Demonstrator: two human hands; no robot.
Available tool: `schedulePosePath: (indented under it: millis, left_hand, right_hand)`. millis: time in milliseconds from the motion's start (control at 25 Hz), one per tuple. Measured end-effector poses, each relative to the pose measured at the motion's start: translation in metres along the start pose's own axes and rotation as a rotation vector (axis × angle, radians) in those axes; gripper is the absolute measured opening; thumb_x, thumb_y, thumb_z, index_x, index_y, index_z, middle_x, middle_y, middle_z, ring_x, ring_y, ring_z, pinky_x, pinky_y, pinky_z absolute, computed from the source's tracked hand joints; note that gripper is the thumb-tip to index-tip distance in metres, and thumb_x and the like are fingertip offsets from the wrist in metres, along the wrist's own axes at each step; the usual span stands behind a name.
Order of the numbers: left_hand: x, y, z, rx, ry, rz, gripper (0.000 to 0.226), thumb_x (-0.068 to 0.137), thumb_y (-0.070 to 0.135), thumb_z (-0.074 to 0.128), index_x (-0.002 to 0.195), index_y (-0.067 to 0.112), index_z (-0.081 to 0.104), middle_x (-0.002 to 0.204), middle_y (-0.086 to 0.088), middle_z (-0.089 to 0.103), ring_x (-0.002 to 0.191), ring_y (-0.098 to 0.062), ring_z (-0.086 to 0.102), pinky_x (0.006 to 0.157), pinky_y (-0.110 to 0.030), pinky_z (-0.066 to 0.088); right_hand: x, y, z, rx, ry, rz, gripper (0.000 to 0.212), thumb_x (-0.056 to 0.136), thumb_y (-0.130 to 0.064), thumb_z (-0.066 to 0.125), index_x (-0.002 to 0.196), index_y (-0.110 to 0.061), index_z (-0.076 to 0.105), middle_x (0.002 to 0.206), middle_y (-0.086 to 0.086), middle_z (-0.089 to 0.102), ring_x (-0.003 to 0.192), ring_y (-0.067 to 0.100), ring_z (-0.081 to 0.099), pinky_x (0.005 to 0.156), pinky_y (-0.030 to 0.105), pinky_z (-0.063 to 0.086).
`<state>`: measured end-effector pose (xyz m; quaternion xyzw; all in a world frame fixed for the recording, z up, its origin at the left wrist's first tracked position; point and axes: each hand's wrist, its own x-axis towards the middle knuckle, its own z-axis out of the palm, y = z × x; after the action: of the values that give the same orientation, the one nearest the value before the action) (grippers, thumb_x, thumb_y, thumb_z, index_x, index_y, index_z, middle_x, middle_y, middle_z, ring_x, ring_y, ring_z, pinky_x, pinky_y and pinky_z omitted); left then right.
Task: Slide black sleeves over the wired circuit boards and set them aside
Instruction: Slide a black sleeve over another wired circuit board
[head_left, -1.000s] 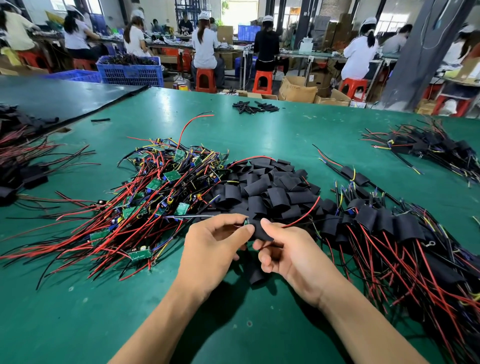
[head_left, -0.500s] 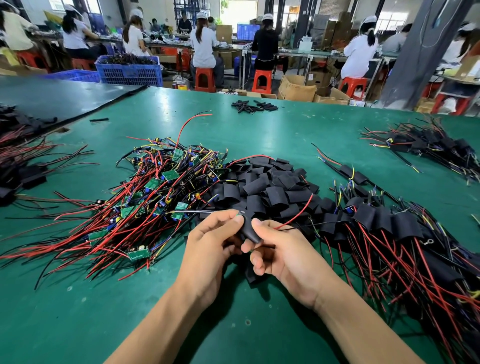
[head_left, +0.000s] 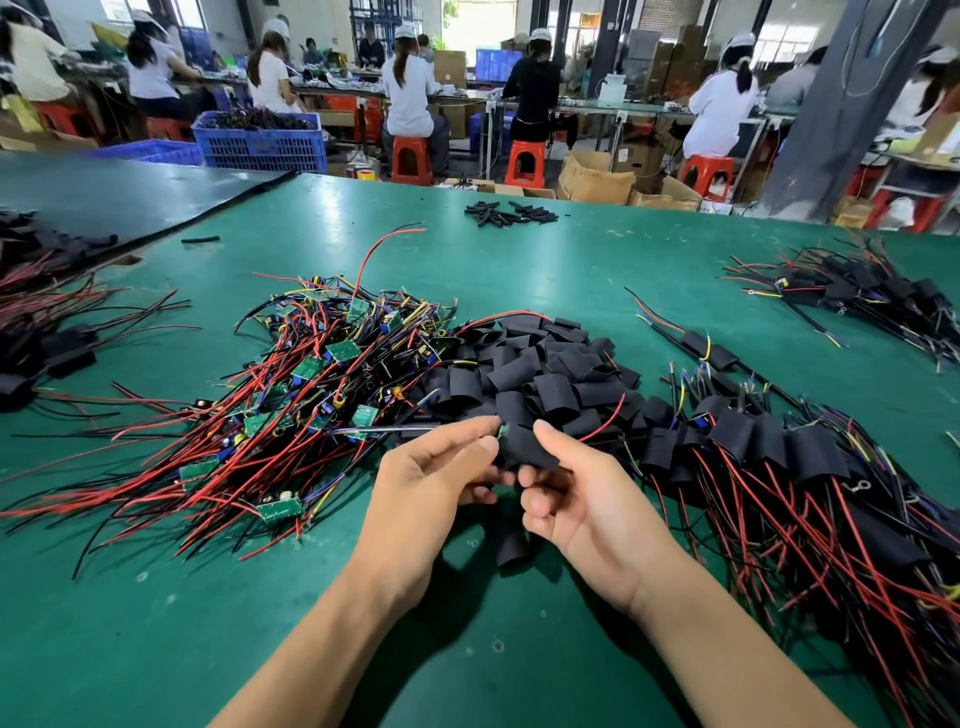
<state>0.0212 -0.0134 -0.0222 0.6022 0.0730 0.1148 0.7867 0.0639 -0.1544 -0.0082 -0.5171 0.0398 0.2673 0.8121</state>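
The right hand (head_left: 582, 499) pinches a black sleeve (head_left: 525, 448) over the desk (head_left: 156, 623); the left hand (head_left: 441, 488) pinches what seems a wired circuit board (head_left: 503, 431) entering it. Just beyond both hands lie loose sleeves (head_left: 545, 374).

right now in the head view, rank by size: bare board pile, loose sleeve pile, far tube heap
1. bare board pile
2. loose sleeve pile
3. far tube heap, though distance may shrink it

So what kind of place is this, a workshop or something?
Most likely an electronics assembly factory: a green worktable heaped with wired circuit boards and black sleeves, plus a row of capped workers on red stools behind.
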Motion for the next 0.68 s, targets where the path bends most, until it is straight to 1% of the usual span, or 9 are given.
schedulePosePath:
  millis: [120, 160, 240, 280, 360, 400, 560, 680]
  left_hand:
    - [0.0002, 0.0008, 0.0000, -0.033, 0.008, -0.015, 0.015, 0.090, 0.007, 0.067, 0.093, 0.013, 0.079, 0.084, -0.011, 0.075, 0.071, -0.022, 0.069, 0.063, -0.025, 0.054]
    - [0.0002, 0.0012, -0.0002, -0.055, 0.021, -0.028, 0.012, 0.089, 0.008, 0.068, 0.090, 0.013, 0.079, 0.084, -0.011, 0.074, 0.069, -0.021, 0.068, 0.061, -0.025, 0.053]
    - [0.0003, 0.0025, -0.0010, -0.117, 0.021, -0.079, 0.006, 0.082, 0.013, 0.073, 0.085, 0.014, 0.078, 0.082, -0.011, 0.073, 0.068, -0.021, 0.068, 0.058, -0.025, 0.053]
    - [0.0003, 0.0036, -0.0014, -0.143, 0.011, -0.100, 0.008, 0.077, 0.016, 0.076, 0.084, 0.014, 0.078, 0.082, -0.010, 0.072, 0.067, -0.021, 0.067, 0.057, -0.025, 0.053]
    - [0.0003, 0.0050, -0.0025, -0.158, -0.003, -0.124, 0.017, 0.070, 0.019, 0.078, 0.086, 0.012, 0.075, 0.082, -0.011, 0.070, 0.066, -0.022, 0.066, 0.055, -0.026, 0.053]
    - [0.0004, 0.0048, -0.0027, -0.151, -0.006, -0.131, 0.020, 0.070, 0.018, 0.078, 0.088, 0.010, 0.073, 0.082, -0.012, 0.070, 0.066, -0.022, 0.066, 0.054, -0.027, 0.052]
    - [0.0014, 0.0047, -0.0048, -0.099, -0.022, -0.138, 0.017, 0.080, 0.006, 0.075, 0.096, 0.006, 0.070, 0.082, -0.011, 0.069, 0.063, -0.022, 0.062, 0.052, -0.028, 0.052]
    - [0.0018, 0.0066, -0.0081, -0.079, -0.068, -0.148, 0.022, 0.074, 0.011, 0.078, 0.096, 0.008, 0.073, 0.082, -0.011, 0.068, 0.062, -0.022, 0.062, 0.051, -0.029, 0.051]
  right_hand:
    - [0.0000, -0.0017, 0.0001, -0.005, 0.018, 0.003, 0.021, 0.094, -0.027, 0.061, 0.089, -0.007, 0.058, 0.064, 0.006, 0.052, 0.044, 0.014, 0.037, 0.045, 0.024, 0.030]
    - [-0.0003, -0.0010, 0.0007, -0.024, 0.013, 0.000, 0.020, 0.095, -0.027, 0.060, 0.090, -0.007, 0.058, 0.064, 0.006, 0.052, 0.044, 0.014, 0.036, 0.045, 0.024, 0.029]
    - [-0.0017, 0.0004, 0.0023, -0.052, 0.004, -0.003, 0.021, 0.096, -0.027, 0.059, 0.084, -0.009, 0.059, 0.064, 0.006, 0.051, 0.044, 0.014, 0.035, 0.044, 0.024, 0.029]
    - [-0.0027, 0.0006, 0.0029, -0.057, -0.001, -0.005, 0.023, 0.096, -0.027, 0.058, 0.080, -0.010, 0.059, 0.065, 0.006, 0.050, 0.044, 0.014, 0.035, 0.044, 0.024, 0.029]
    - [-0.0039, 0.0008, 0.0040, -0.063, -0.016, -0.002, 0.027, 0.098, -0.029, 0.055, 0.077, -0.012, 0.059, 0.065, 0.005, 0.048, 0.044, 0.014, 0.033, 0.045, 0.024, 0.026]
    - [-0.0043, 0.0015, 0.0045, -0.070, -0.025, 0.005, 0.028, 0.100, -0.030, 0.053, 0.078, -0.013, 0.058, 0.065, 0.004, 0.046, 0.044, 0.013, 0.032, 0.046, 0.024, 0.024]
    - [-0.0035, 0.0055, 0.0056, -0.144, -0.013, 0.022, 0.030, 0.103, -0.034, 0.046, 0.081, -0.014, 0.052, 0.064, 0.000, 0.043, 0.043, 0.011, 0.029, 0.049, 0.026, 0.018]
    - [-0.0033, 0.0051, 0.0039, -0.189, -0.017, 0.039, 0.031, 0.103, -0.036, 0.045, 0.083, -0.013, 0.051, 0.063, 0.001, 0.044, 0.043, 0.012, 0.027, 0.046, 0.025, 0.018]
